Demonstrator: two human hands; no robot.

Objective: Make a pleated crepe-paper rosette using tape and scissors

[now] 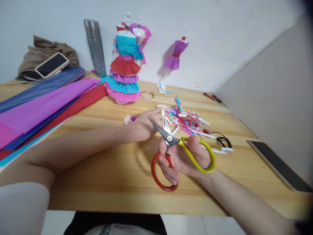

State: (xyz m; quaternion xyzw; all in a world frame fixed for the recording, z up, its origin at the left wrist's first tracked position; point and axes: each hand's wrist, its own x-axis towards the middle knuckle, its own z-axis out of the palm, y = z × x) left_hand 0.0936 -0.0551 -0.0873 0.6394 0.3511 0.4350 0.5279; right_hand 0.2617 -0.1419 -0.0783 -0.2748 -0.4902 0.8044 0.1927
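Note:
My right hand point(188, 155) grips a pair of scissors point(169, 138) with one red and one yellow handle loop. The blades are spread apart and point up and left. My left hand point(148, 125) rests palm down near the table, its fingers stretched toward the left edge of a pile of coloured paper scraps point(188, 120). The blades partly hide its fingertips. Beside its wrist lies a small cream and purple pleated paper piece point(129, 119). White paper strips point(204, 133) run through the scraps.
Tiered paper dresses point(124, 67) stand at the back, with a purple one point(177, 55) to their right. A bottle point(95, 49), folded crepe paper point(49, 104), a phone point(52, 64) and brown cloth point(53, 49) are left. A dark hair tie point(223, 142), another phone point(278, 164) and a red marker-like object point(209, 96) lie right.

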